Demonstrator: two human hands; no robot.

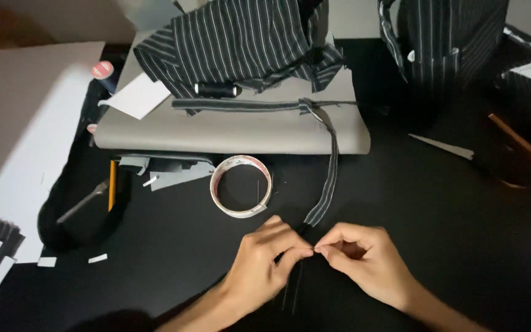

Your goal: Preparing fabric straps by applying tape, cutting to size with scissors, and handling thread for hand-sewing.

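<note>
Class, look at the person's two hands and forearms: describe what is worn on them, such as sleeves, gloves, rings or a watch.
Both the left hand and the right hand are bare: no gloves, and no rings or watch visible. The forearms are uncovered as far as the picture's lower edge, with no sleeve in view.

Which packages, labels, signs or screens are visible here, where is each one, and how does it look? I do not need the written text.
Thread spool: upper left, beside the grey board; its round end label is pink-red with a white band.
Tape roll: centre of the black table, above the left hand; a white ring with red marks on its inner side.
White card: on the grey board's left corner; blank, four-sided.
No packages, signs or screens are in view.
</note>
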